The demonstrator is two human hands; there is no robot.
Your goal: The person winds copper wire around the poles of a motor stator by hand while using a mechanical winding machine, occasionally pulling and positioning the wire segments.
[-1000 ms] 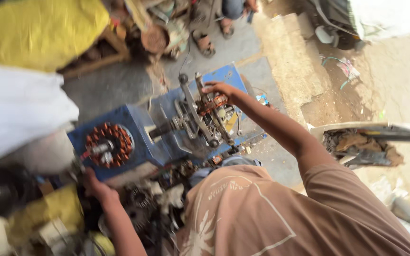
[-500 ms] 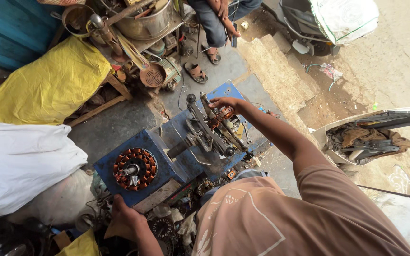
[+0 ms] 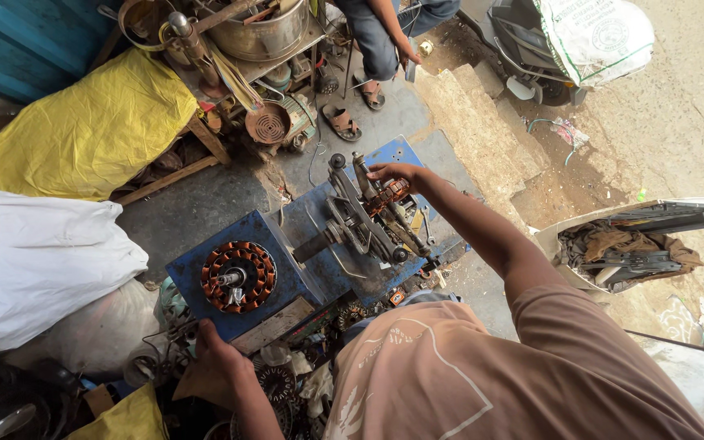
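since half a second ago the view has shifted and the left hand [image 3: 213, 352] has dropped lower, resting spread on clutter below the blue winding machine [image 3: 319, 244]. the copper-wound stator [image 3: 238, 275] sits at the machine's near end. the right hand [image 3: 393, 174] curls loosely around the small copper coil [image 3: 386, 195] on its metal frame.

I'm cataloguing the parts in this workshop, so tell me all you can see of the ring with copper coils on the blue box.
The copper-wound ring lies flat on top of the blue box, at its left end. Reddish-orange wire coils sit side by side around a dark core, and a short metal shaft stands up through the middle. No hand touches it; the left hand is below the box.
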